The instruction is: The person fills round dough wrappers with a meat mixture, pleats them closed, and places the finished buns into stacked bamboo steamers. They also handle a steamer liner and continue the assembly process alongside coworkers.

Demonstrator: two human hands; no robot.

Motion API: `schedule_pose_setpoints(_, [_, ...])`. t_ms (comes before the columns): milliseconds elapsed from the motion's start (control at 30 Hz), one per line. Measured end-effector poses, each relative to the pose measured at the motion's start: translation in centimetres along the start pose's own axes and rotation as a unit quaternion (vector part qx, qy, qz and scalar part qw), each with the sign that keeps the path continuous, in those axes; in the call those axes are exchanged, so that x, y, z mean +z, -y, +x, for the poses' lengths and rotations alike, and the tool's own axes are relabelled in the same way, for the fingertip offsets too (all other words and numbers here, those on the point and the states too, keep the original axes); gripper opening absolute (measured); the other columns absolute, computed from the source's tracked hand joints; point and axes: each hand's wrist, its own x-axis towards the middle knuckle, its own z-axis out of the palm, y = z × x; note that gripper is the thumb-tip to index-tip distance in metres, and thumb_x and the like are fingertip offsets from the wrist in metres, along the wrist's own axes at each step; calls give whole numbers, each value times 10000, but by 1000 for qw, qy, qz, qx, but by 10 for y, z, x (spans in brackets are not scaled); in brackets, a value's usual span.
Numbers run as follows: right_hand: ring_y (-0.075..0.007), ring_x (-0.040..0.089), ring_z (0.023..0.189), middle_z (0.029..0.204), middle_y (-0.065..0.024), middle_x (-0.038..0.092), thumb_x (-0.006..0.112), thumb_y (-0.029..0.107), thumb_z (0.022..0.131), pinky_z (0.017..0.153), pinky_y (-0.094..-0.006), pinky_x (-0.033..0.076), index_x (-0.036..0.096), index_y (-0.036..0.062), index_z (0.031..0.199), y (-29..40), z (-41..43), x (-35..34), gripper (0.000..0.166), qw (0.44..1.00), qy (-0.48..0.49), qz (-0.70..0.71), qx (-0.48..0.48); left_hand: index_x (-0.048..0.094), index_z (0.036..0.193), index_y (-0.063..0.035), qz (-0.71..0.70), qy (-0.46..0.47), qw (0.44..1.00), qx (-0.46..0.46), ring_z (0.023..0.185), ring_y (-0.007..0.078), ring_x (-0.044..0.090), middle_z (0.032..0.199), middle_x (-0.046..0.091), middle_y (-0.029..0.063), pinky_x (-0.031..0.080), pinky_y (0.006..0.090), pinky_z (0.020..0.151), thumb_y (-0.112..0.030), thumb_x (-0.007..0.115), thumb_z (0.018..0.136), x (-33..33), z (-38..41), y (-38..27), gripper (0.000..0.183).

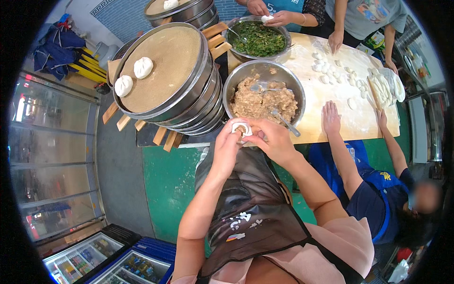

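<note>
Between my left hand [227, 145] and my right hand [271, 136] is a dough wrapper [247, 130] with some meat filling in its open middle. My left hand cups it from the left, and the fingers of my right hand pinch its edge. Just beyond my hands stands a steel bowl [230, 78] of minced meat filling [255, 101] with spoons in it. To the left, two pleated buns [143, 67] [123, 86] lie on the mesh liner [170, 60] of the top steamer tray.
Behind the meat bowl is a bowl of chopped greens [260, 39]. Wooden slats [216, 35] stick out around the stacked steamers [198, 110]. Dough pieces [325, 79] and a dough roll [379, 88] lie on the floured board [308, 120]. Co-workers' hands [331, 117] are at the board and the greens bowl.
</note>
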Motion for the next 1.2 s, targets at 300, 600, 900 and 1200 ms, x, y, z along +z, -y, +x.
schedule_pose_setpoints(300, [-285, 616, 765, 845, -123, 616, 640, 176, 816, 653, -358, 479, 572, 52, 899, 6, 5, -7, 165, 998, 66, 5, -20, 511, 1180, -22, 231, 157, 959, 41, 1043, 160, 522, 1142, 550, 73, 416, 272, 881, -55, 368, 834, -23, 13, -21, 376])
schedule_pose_setpoints(600, [-203, 625, 666, 783, -120, 621, 627, 147, 842, 608, -287, 471, 579, 24, 912, 4, -4, 16, 150, 927, -6, 318, 198, 489, 1131, -9, -93, -6, 995, 24, 970, 142, 539, 1090, 559, 102, 446, 268, 810, -40, 421, 856, 3, 6, -4, 285])
schedule_pose_setpoints(900, [-314, 588, 771, 854, -127, 603, 602, 118, 831, 672, -381, 473, 590, 60, 976, 4, 9, 5, 157, 998, 45, -24, -34, 551, 984, -30, -82, -11, 997, -2, 822, 86, 508, 893, 547, 30, 406, 239, 727, -233, 368, 950, -7, 10, -5, 276])
schedule_pose_setpoints(1200, [-304, 602, 737, 819, -120, 607, 596, 102, 833, 650, -381, 484, 566, 40, 917, 4, 22, 0, 109, 995, 71, -24, -70, 547, 1042, -23, 142, 53, 988, -29, 797, 131, 573, 872, 598, 71, 467, 262, 607, -445, 266, 989, -21, 14, -33, 510])
